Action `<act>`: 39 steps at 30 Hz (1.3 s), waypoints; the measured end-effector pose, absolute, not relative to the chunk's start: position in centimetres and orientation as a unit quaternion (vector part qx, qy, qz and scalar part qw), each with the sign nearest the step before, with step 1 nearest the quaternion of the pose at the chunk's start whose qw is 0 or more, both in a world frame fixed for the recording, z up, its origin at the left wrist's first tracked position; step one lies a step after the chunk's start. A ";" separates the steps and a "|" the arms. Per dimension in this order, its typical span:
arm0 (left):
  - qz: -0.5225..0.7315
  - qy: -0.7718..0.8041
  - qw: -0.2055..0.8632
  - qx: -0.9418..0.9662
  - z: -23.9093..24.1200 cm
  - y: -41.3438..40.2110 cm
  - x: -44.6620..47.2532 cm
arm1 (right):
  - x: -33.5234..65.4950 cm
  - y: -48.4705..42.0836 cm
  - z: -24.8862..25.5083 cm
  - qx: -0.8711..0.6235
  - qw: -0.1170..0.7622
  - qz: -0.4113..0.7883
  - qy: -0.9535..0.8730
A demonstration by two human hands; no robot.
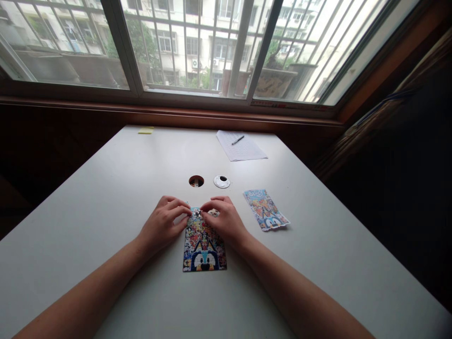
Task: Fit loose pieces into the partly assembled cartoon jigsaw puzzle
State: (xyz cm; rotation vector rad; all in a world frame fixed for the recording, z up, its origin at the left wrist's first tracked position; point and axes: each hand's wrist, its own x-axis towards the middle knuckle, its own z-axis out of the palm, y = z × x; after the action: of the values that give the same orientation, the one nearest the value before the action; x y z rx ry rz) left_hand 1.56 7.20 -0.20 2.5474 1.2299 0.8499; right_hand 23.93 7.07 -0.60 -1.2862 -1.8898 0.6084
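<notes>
A nearly filled jigsaw puzzle (205,245) lies flat on the white table, with a blue cartoon dog's face at its near end and many small colourful figures above. My left hand (168,219) is at its upper left edge, fingers curled and the fingertips resting on the border. Over the upper right part, my right hand (226,220) has thumb and index finger closed in a pinch by a small dark gap (197,214) near the top. What the pinch holds looks like a small puzzle piece, mostly hidden by the fingers. The right hand covers the puzzle's upper right corner.
To the right lies a printed reference picture (266,210) with a torn lower edge. Beyond the hands are a round cable hole (196,181) and its metal cover (222,181). Farther back are paper sheets (243,148), a pen (238,140) and yellow sticky notes (146,130), before a barred window.
</notes>
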 end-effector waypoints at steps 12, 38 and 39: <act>0.287 0.417 0.093 0.858 -0.4 7.2 1.4 | 24.0 7.2 0.1 -0.511 0.373 0.192 -0.750; 0.351 0.495 0.173 0.776 0.0 7.3 0.9 | 24.0 7.0 0.2 -0.504 0.382 0.232 -0.739; 0.351 0.497 0.177 0.774 0.1 7.3 1.0 | 24.1 7.0 0.2 -0.504 0.382 0.235 -0.738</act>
State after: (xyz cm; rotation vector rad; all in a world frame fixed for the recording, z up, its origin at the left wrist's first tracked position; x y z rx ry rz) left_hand 0.96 7.33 0.06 2.1905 1.4066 0.9944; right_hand 24.05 6.96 0.24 -1.2857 -1.8832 0.5994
